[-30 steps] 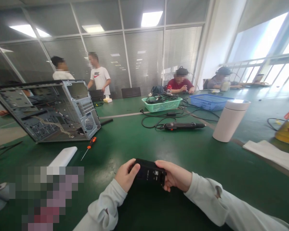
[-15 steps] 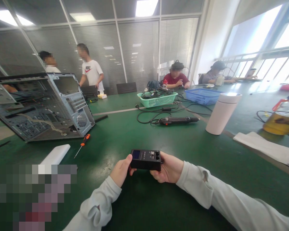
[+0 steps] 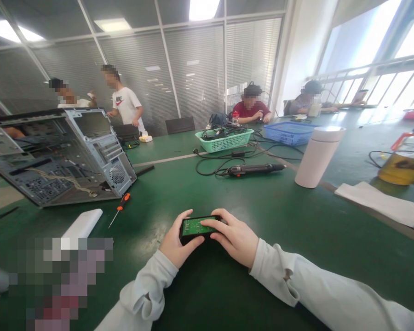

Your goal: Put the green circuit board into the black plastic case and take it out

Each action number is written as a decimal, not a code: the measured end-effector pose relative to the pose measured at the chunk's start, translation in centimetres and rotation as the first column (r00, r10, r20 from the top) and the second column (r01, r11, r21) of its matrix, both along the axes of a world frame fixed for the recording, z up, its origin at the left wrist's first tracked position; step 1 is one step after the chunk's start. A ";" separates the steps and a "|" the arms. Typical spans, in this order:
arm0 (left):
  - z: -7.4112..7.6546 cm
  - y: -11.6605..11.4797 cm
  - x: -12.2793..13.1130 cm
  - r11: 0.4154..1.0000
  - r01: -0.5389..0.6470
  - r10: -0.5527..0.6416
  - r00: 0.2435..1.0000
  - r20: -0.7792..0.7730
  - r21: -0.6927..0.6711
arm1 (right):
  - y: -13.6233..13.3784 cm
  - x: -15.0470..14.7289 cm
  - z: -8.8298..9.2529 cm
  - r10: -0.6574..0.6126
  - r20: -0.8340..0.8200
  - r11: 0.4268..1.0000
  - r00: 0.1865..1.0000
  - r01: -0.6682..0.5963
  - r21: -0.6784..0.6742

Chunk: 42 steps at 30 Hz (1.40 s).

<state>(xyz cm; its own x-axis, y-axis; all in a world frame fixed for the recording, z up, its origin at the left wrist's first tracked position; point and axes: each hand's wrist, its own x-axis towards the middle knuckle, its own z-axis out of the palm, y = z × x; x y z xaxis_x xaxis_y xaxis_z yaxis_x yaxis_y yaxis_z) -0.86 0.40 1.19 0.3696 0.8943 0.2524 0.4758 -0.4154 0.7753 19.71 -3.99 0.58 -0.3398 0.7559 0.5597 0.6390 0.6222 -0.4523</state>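
Between my hands, just above the green table, is a small black electronic device (image 3: 192, 227) whose upward side shows a bare green circuit board. My left hand (image 3: 180, 241) grips its left end, with the thumb along the near edge. My right hand (image 3: 237, 236) holds the right end, and one finger lies across the board. The device's screen and ports are turned out of sight. Left of my hands lie an orange-handled screwdriver (image 3: 123, 202) and a white slab-shaped object (image 3: 85, 224).
An open computer case (image 3: 117, 175) stands at the left. Ahead are a corded electric screwdriver (image 3: 251, 170), a green basket (image 3: 224, 142) of cables and a blue basket (image 3: 291, 133). A pale tumbler (image 3: 317, 158) and paper towels (image 3: 379, 204) are at the right. Several people work beyond.
The black device has been turned over: its screen and ports faced up before, now the green board does. My right hand has shifted its fingers over the top of it.
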 end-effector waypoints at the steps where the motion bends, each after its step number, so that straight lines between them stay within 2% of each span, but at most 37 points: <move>1: 0.1 0.0 0.0 1.000 0.001 -0.001 1.000 -0.001 0.019 | 0.0 -0.1 0.0 -0.012 0.014 1.000 1.000 0.012 0.019; 5: 0.2 0.2 -0.1 0.999 0.016 -0.016 1.000 -0.020 0.042 | 0.1 -0.5 0.0 0.002 -0.072 0.999 0.997 0.000 0.039; 10: 0.4 0.3 0.1 1.000 0.015 -0.015 1.000 0.005 -0.025 | 0.5 -0.3 -0.3 -0.004 -0.243 1.000 0.970 -0.001 -0.018; 14: 0.5 0.3 0.3 0.997 0.018 -0.020 0.999 -0.028 -0.074 | 0.7 0.1 -0.4 -0.010 -0.274 0.997 0.962 -0.010 -0.071; 18: 0.1 0.5 0.2 0.998 0.030 -0.033 0.997 -0.064 -0.060 | 0.8 0.1 -0.5 0.010 -0.210 0.997 0.978 -0.025 -0.069; 24: -0.4 0.9 -0.2 0.998 -0.052 0.056 0.972 -0.229 0.022 | 0.7 0.1 -0.6 -0.029 -0.063 0.996 0.998 0.024 -0.081; 28: -0.6 1.0 -0.3 0.992 -0.095 0.119 0.937 -0.329 0.089 | 0.7 -0.1 0.7 -0.112 0.098 0.993 0.989 0.115 -0.030; 32: -1.2 1.2 -0.5 0.985 -0.096 0.143 0.921 -0.363 0.144 | 1.5 -1.5 2.3 -0.137 0.195 0.991 0.971 0.136 0.014; 38: -2.1 1.7 -1.0 0.982 -0.049 0.117 0.919 -0.378 0.184 | 3.1 -4.0 3.9 -0.050 0.223 0.971 0.974 0.099 -0.217; 42: -2.0 1.5 -1.0 0.984 -0.039 0.108 0.909 -0.402 0.175 | 3.0 -4.5 4.6 -0.058 0.276 0.956 0.959 0.134 -0.262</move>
